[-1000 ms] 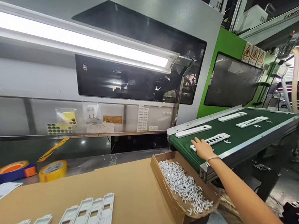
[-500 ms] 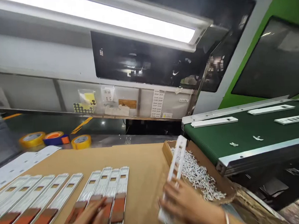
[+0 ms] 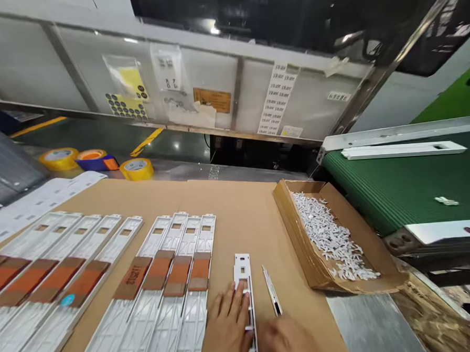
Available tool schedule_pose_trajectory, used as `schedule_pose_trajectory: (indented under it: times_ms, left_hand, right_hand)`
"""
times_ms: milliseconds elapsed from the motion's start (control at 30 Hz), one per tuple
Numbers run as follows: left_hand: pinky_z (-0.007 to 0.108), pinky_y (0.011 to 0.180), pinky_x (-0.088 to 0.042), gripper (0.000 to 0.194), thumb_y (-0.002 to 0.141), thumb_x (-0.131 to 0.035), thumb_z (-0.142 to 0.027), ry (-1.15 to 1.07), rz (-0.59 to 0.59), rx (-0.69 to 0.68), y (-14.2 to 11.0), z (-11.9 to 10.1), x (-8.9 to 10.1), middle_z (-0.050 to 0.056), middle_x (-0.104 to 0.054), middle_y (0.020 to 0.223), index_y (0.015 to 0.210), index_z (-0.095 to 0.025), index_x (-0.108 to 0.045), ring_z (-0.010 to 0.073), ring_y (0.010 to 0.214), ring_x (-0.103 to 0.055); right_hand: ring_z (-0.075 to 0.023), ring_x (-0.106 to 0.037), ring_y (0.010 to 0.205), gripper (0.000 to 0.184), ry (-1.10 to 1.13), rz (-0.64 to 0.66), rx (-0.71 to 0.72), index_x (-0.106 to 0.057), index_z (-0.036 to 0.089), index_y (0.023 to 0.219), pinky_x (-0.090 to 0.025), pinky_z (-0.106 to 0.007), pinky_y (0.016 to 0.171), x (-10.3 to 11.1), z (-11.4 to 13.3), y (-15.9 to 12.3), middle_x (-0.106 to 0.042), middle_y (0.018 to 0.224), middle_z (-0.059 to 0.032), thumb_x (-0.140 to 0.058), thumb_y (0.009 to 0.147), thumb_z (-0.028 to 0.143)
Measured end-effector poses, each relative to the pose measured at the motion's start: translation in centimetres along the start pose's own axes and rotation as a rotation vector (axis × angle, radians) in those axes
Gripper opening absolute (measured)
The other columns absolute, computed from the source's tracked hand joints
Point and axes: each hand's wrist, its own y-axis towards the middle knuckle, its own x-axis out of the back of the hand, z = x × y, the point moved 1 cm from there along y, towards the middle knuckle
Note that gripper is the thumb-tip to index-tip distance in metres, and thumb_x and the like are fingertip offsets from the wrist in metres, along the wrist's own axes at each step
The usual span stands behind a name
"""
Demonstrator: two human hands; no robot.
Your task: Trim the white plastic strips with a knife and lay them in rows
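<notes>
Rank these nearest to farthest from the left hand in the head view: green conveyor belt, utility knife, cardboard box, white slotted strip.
From the left hand:
1. White slotted strip, partly under the hand
2. Utility knife, right of the strip
3. Cardboard box, farther right
4. Green conveyor belt, far right

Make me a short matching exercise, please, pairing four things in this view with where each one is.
Things:
1. Left hand
2. Knife
3. Heap of small white pieces
4. Red-brown pads

Places:
A. In the cardboard box
B. Between the slotted white part and the cardboard box
C. On the long white frames
D. With fingers over the slotted white part

Right pairs: 1-D, 2-B, 3-A, 4-C
</notes>
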Motion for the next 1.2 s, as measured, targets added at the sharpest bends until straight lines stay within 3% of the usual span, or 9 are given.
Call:
schedule_pose_trajectory:
  times_ms: [100,167,300,467,567,733,1033,1200]
  left_hand:
    - [0.039,0.098,-0.023,0.054,0.075,-0.051,-0.046,0.041,-0.034,0.006,-0.2,-0.4,0.7,0.008,-0.053,0.129,0.120,-0.017,-0.055,0.0276,0.120,-0.040]
    - [0.040,0.099,-0.021,0.061,0.074,-0.048,-0.057,0.019,-0.029,0.016,-0.1,-0.6,0.9,0.010,-0.055,0.126,0.118,-0.015,-0.057,0.0297,0.121,-0.038]
    - [0.041,0.099,-0.020,0.063,0.072,-0.049,-0.054,-0.025,0.007,0.058,-0.4,-1.0,0.6,0.011,-0.055,0.126,0.122,-0.016,-0.054,0.0305,0.124,-0.033]
    - [0.040,0.097,-0.025,0.061,0.068,-0.053,-0.037,-0.059,0.076,0.173,-1.6,-2.3,-0.6,0.008,-0.053,0.128,0.127,-0.025,-0.046,0.0292,0.129,-0.029]
    - [0.039,0.094,-0.029,0.059,0.069,-0.051,-0.036,-0.062,0.089,0.235,-2.1,-3.1,-1.1,0.007,-0.054,0.128,0.127,-0.027,-0.045,0.0276,0.129,-0.032]
    - [0.039,0.090,-0.032,0.050,0.077,-0.038,-0.037,-0.015,0.024,0.257,-2.2,-3.7,-1.5,0.010,-0.059,0.121,0.124,-0.023,-0.050,0.0277,0.125,-0.038]
    - [0.035,0.086,-0.036,0.043,0.081,-0.033,-0.026,0.016,-0.063,0.280,-1.8,-4.1,-1.7,0.011,-0.062,0.115,0.119,-0.021,-0.054,0.0289,0.125,-0.041]
    - [0.033,0.084,-0.037,0.040,0.084,-0.031,-0.025,-0.036,-0.064,0.324,-1.4,-4.1,-1.4,0.010,-0.063,0.113,0.116,-0.023,-0.055,0.0250,0.113,-0.053]
  right_hand:
    - [-0.0200,-0.061,0.074,0.033,-0.030,-0.071,-0.321,-0.054,0.016,0.099,-0.051,-0.032,0.060,-2.2,-3.2,1.0,-0.061,0.082,-0.0094,-0.030,0.095,0.039]
    - [-0.0221,-0.063,0.071,0.035,-0.033,-0.081,-0.454,-0.051,0.016,0.099,-0.051,-0.033,0.057,-3.5,-4.2,1.5,-0.061,0.079,-0.0102,-0.027,0.095,0.041]
    - [-0.0186,-0.064,0.066,0.026,0.039,-0.009,-0.473,-0.047,0.018,0.099,-0.051,-0.029,0.055,-4.5,-4.3,1.7,-0.062,0.077,-0.0070,-0.026,0.096,0.032]
    - [-0.0154,-0.064,0.066,0.019,0.187,0.026,-0.524,-0.046,0.021,0.095,-0.050,-0.023,0.055,-3.0,-4.0,2.0,-0.063,0.078,-0.0053,-0.028,0.095,0.028]
    - [-0.0139,-0.064,0.063,0.020,0.272,0.012,-0.456,-0.045,0.019,0.106,-0.049,-0.020,0.053,-2.2,-3.6,3.0,-0.064,0.076,-0.0043,-0.028,0.096,0.025]
    - [-0.0147,-0.063,0.065,0.029,0.011,0.064,-0.213,-0.052,0.020,0.113,-0.046,-0.022,0.054,-1.6,-3.1,5.3,-0.062,0.075,-0.0038,-0.029,0.096,0.025]
    - [-0.0115,-0.056,0.053,0.039,-0.126,0.092,-0.144,-0.061,0.021,0.099,-0.037,-0.022,0.049,-1.4,-3.0,7.1,-0.061,0.067,-0.0022,-0.023,0.098,0.029]
    - [-0.0123,-0.057,0.056,0.038,-0.147,0.088,-0.125,-0.062,0.021,0.099,-0.036,-0.023,0.051,-1.8,-3.1,7.4,-0.061,0.067,-0.0020,-0.024,0.097,0.028]
